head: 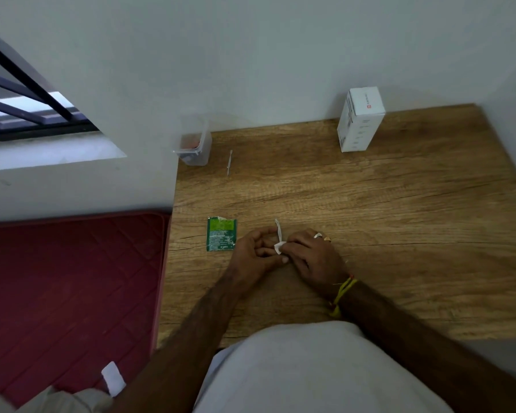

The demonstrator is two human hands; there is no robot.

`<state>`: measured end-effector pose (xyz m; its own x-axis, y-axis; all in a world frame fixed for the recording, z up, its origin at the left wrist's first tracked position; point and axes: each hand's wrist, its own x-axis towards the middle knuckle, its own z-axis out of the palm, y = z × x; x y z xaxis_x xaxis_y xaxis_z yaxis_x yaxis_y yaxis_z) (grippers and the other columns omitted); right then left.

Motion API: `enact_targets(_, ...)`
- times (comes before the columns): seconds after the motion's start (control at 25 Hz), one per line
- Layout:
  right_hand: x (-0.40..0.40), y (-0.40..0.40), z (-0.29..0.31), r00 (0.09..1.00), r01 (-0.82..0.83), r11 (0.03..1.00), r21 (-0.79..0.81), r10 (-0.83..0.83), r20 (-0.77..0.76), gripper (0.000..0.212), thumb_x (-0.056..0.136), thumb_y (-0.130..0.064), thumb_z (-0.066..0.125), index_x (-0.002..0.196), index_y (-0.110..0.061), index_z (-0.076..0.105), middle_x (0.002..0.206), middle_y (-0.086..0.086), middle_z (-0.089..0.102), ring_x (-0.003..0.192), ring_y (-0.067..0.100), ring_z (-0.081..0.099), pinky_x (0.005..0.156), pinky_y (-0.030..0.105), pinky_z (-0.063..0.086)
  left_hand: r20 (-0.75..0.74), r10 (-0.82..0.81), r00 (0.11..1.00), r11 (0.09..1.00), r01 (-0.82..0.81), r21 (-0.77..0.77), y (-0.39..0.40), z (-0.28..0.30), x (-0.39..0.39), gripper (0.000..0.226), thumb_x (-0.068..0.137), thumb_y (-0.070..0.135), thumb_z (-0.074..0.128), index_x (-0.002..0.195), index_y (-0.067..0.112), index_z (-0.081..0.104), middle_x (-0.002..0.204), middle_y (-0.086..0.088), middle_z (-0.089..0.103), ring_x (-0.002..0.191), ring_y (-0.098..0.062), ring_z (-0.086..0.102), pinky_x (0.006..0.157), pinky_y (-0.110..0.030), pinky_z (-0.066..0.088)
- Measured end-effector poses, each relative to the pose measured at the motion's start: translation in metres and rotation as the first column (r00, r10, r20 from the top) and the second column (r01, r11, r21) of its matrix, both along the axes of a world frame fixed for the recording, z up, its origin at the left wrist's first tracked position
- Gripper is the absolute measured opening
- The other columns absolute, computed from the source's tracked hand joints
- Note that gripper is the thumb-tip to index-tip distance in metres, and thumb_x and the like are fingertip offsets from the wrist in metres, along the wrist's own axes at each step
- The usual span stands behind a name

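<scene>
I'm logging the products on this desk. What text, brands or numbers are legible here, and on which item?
On the white box: a small red logo with a grey word beside it and grey print down the side, all too blurred to read.
On the green sachet: white print, too small to read.
On the white strip held by the right hand: no print visible.
Nothing can be quoted.

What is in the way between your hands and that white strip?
Nothing visible. The right hand pinches the strip, close against the left hand; the green wrapper lies apart, to the left.
</scene>
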<state>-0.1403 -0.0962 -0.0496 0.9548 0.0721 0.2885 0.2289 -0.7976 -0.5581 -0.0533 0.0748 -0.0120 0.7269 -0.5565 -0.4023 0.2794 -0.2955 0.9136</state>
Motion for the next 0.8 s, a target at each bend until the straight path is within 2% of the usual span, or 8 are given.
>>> enact_targets(0.08,-0.001,-0.002,-0.001,1.000,-0.005,1.000,-0.020,0.006,0.011,0.026,0.098,-0.019,0.053,0.120,-0.021,0.066,0.114,0.001,0.063,0.099,0.021,0.058,0.083,0.043,0.048,-0.021,-0.021,1.000,1.000,0.021,0.003,0.002,0.001,0.001,0.064,0.075,-0.003,0.082,0.133,0.008,0.056,0.101,-0.014,0.074,0.090,-0.020,0.074,0.080,-0.028,0.060)
enact_targets(0.16,-0.003,-0.001,-0.001,0.999,-0.005,0.999,-0.045,0.007,0.034,0.025,0.095,-0.015,0.058,0.117,-0.019,0.067,0.112,0.001,0.064,0.098,0.021,0.058,0.082,0.043,0.049,-0.091,-0.006,0.996,1.000,0.005,-0.007,0.002,0.003,0.004,0.041,0.092,0.014,0.069,0.132,0.012,0.059,0.108,-0.014,0.074,0.097,-0.024,0.073,0.086,-0.037,0.060)
enact_targets(0.2,-0.003,0.000,0.000,0.999,-0.004,0.999,-0.054,0.007,0.052,0.025,0.093,-0.013,0.060,0.117,-0.019,0.067,0.111,0.001,0.065,0.097,0.021,0.059,0.082,0.042,0.049,-0.164,0.040,0.986,0.999,-0.044,-0.023,0.000,0.005,0.005,0.031,0.100,0.024,0.059,0.129,0.013,0.061,0.109,-0.015,0.074,0.098,-0.026,0.073,0.086,-0.040,0.060)
enact_targets(0.28,-0.003,-0.001,0.001,0.996,-0.018,0.998,-0.065,0.023,0.083,0.026,0.092,-0.012,0.062,0.117,-0.019,0.066,0.110,0.001,0.065,0.095,0.021,0.059,0.082,0.041,0.048,-0.261,0.136,0.956,0.990,-0.142,-0.004,-0.006,0.009,0.005,0.031,0.103,0.031,0.050,0.121,0.012,0.066,0.104,-0.016,0.075,0.091,-0.028,0.074,0.080,-0.042,0.062)
enact_targets(0.48,-0.005,-0.001,-0.002,0.994,-0.015,0.996,-0.089,0.025,0.111,0.022,0.095,-0.019,0.054,0.112,-0.017,0.068,0.108,0.003,0.066,0.094,0.023,0.060,0.080,0.042,0.050,-0.252,0.257,0.933,0.964,-0.232,0.128,-0.024,0.012,0.003,0.020,0.086,0.011,0.077,0.105,0.009,0.071,0.097,-0.011,0.076,0.082,-0.023,0.074,0.073,-0.043,0.063)
enact_targets(0.64,-0.004,0.003,0.000,0.986,-0.039,0.991,-0.124,0.059,0.157,0.022,0.098,-0.023,0.050,0.105,-0.016,0.070,0.106,0.005,0.067,0.089,0.023,0.061,0.076,0.038,0.051,-0.202,0.290,0.935,0.945,-0.246,0.218,-0.029,0.011,0.008,0.015,0.079,0.012,0.083,0.092,0.009,0.075,0.085,-0.008,0.077,0.073,-0.019,0.074,0.061,-0.035,0.062)
enact_targets(0.8,-0.003,0.001,0.003,0.989,-0.021,0.992,-0.125,0.039,0.143,0.021,0.096,-0.022,0.052,0.105,-0.015,0.070,0.106,0.005,0.066,0.090,0.023,0.061,0.077,0.038,0.050,-0.125,0.290,0.949,0.937,-0.255,0.238,-0.031,0.010,0.005,0.012,0.082,0.011,0.081,0.091,0.006,0.076,0.083,-0.012,0.077,0.070,-0.019,0.073,0.064,-0.036,0.062)
